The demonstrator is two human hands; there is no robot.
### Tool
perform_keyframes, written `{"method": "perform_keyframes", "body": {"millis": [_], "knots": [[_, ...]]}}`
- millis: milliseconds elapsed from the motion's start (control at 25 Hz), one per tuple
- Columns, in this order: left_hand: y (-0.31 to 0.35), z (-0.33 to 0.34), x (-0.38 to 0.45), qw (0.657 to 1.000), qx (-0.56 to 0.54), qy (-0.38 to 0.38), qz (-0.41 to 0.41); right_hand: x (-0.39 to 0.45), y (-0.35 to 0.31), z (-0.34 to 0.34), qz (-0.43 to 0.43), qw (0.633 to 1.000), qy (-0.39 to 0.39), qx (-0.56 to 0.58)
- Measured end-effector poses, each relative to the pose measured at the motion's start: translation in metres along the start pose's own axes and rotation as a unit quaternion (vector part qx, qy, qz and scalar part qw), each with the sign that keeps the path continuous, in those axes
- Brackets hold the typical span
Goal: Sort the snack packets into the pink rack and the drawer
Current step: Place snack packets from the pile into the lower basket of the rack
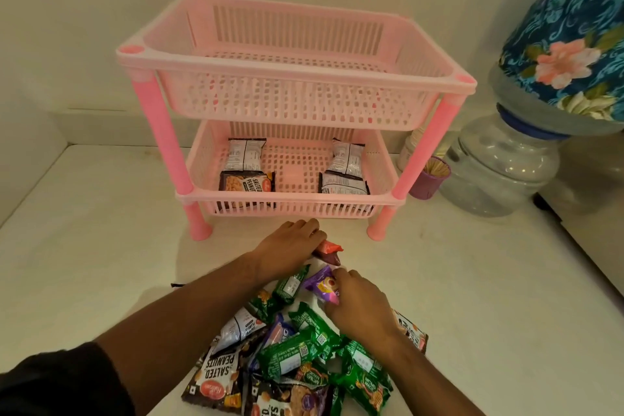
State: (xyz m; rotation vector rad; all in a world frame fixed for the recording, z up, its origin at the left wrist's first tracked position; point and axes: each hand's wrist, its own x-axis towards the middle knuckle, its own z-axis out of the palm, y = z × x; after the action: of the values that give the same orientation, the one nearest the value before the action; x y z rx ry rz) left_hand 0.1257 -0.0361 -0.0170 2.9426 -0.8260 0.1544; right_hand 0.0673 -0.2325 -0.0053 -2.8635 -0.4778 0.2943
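A two-tier pink rack [158, 57] stands on the white counter. Its top basket holds nothing; the lower basket [202, 194] holds several salted peanut packets [247, 182], two on each side. A pile of snack packets [297, 353], green, purple and dark, lies in front of me. My left hand [290, 243] rests just before the rack, its fingers curled onto a red packet [328, 248]. My right hand [359, 302] grips a purple packet [320, 284] at the pile's far end. No drawer is in view.
A large water bottle [499, 172] with a blue floral cover [574, 37] stands at the right. A small purple cup of toothpicks [430, 181] sits beside the rack's right leg. A wall runs behind the rack, and a counter edge shows at far right.
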Motion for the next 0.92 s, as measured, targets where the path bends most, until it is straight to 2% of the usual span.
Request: {"method": "perform_keyframes", "body": {"millis": [200, 360, 560, 640, 760, 840, 920], "knots": [[0.004, -0.021, -0.013, 0.988, -0.139, 0.069, -0.026, -0.002, 0.014, -0.046, 0.037, 0.994, -0.032, 0.101], [0.015, -0.047, -0.014, 0.950, -0.263, 0.140, -0.091, 0.002, 0.026, -0.092, 0.047, 0.986, -0.043, 0.154], [0.008, -0.081, 0.010, 0.834, -0.424, 0.244, -0.256, 0.033, 0.021, -0.128, 0.070, 0.970, -0.006, 0.234], [-0.004, -0.092, 0.021, 0.789, -0.471, 0.250, -0.306, 0.051, 0.013, -0.134, 0.069, 0.958, 0.035, 0.275], [-0.032, -0.104, 0.043, 0.706, -0.550, 0.255, -0.366, 0.085, -0.004, -0.138, 0.056, 0.915, 0.067, 0.393], [-0.053, -0.109, 0.058, 0.672, -0.564, 0.243, -0.413, 0.111, -0.015, -0.138, 0.052, 0.899, 0.071, 0.429], [-0.071, -0.111, 0.070, 0.640, -0.584, 0.231, -0.443, 0.139, -0.027, -0.135, 0.052, 0.898, 0.075, 0.430]]}}
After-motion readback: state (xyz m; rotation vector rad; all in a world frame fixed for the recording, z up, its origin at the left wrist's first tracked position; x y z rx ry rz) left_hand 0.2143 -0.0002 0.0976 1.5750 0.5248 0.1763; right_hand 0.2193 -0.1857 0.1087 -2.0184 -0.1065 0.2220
